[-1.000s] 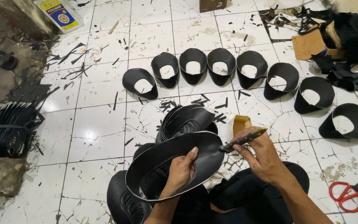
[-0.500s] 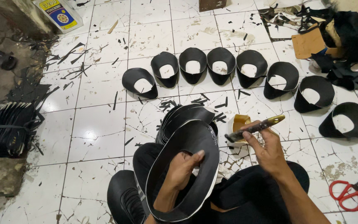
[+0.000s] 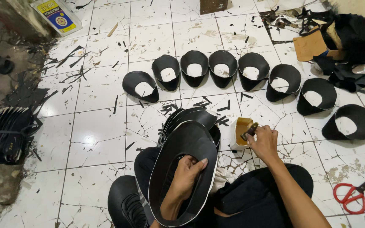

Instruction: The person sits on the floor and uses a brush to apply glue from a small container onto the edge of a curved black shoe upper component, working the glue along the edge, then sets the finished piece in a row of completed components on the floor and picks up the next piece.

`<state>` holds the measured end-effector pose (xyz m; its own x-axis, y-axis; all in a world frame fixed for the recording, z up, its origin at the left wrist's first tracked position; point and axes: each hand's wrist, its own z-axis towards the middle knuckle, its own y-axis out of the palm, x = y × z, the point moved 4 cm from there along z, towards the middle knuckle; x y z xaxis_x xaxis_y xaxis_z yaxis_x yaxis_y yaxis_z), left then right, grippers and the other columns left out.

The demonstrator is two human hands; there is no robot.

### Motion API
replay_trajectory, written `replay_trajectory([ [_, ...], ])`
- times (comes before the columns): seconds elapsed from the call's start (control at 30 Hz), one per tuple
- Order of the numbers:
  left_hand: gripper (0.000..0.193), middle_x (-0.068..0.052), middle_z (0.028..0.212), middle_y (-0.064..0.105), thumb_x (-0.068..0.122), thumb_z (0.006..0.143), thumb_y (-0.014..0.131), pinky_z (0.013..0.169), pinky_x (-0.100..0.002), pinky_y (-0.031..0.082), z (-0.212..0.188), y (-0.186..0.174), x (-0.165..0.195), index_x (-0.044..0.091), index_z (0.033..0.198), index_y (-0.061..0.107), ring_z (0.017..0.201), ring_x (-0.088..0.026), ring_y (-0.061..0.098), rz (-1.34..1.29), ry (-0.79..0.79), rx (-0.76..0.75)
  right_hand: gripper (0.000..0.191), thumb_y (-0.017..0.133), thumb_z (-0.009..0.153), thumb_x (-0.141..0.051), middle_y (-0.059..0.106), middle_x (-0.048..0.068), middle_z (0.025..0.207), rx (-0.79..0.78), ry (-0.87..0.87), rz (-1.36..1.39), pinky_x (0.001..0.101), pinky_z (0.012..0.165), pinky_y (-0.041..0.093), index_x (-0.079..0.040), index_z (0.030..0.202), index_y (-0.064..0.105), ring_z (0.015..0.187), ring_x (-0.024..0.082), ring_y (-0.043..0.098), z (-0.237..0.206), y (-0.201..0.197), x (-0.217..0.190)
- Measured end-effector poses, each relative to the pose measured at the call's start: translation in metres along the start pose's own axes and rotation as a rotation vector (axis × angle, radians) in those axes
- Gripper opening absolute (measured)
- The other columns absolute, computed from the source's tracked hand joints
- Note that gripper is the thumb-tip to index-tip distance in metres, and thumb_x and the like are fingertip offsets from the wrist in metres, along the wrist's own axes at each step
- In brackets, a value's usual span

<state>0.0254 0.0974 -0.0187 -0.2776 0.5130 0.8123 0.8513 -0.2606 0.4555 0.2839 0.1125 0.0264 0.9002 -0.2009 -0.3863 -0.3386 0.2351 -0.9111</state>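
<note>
The left hand (image 3: 186,177) grips 1 black shoe upper (image 3: 186,147); the right hand (image 3: 265,143) pinches a brush (image 3: 249,131), seemingly dipped in the glue tub (image 3: 241,128).

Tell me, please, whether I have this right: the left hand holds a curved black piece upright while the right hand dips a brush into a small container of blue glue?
Not quite: the glue in the small container is amber, not blue, as the head view shows. The left hand does hold the curved black piece upright, and the right hand dips the brush.

left hand (image 3: 185,179): fingers curled in a grip | right hand (image 3: 263,143): arm extended, grip closed
</note>
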Motion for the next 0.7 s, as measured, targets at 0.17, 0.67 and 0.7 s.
replay_trajectory([
  [0.17, 0.022, 0.000, 0.074, 0.059, 0.019, 0.098, 0.066, 0.055, -0.023, 0.044, 0.009, -0.007, -0.019, -0.002, 0.095, 0.063, 0.063, -0.005, 0.052, 0.166, 0.038, 0.082, 0.030, 0.075, 0.091, -0.032, 0.074, 0.016, 0.097, -0.209, 0.160, -0.070, 0.0440, 0.087, 0.049, -0.002, 0.097, 0.074, 0.095, 0.029, 0.066, -0.009, -0.006, 0.014],
  [0.67, 0.034, 0.002, 0.067, 0.045, 0.025, 0.101, 0.064, 0.051, -0.027, 0.034, 0.005, 0.013, -0.023, 0.006, 0.077, 0.050, 0.060, -0.006, 0.040, 0.426, 0.221, 0.048, 0.016, 0.073, 0.090, -0.012, 0.073, 0.009, 0.102, 0.248, -0.310, 0.621, 0.0389, 0.099, 0.049, -0.006, 0.104, 0.076, 0.108, 0.023, 0.064, -0.050, -0.050, -0.044],
  [0.7, 0.036, 0.001, 0.067, 0.045, 0.025, 0.102, 0.064, 0.052, -0.027, 0.035, 0.004, 0.014, -0.020, 0.005, 0.076, 0.050, 0.061, -0.006, 0.040, 0.469, 0.277, 0.070, 0.017, 0.074, 0.088, -0.013, 0.073, 0.010, 0.102, 0.259, -0.348, 0.552, 0.0404, 0.100, 0.047, -0.006, 0.104, 0.076, 0.109, 0.025, 0.063, -0.052, -0.051, -0.046],
])
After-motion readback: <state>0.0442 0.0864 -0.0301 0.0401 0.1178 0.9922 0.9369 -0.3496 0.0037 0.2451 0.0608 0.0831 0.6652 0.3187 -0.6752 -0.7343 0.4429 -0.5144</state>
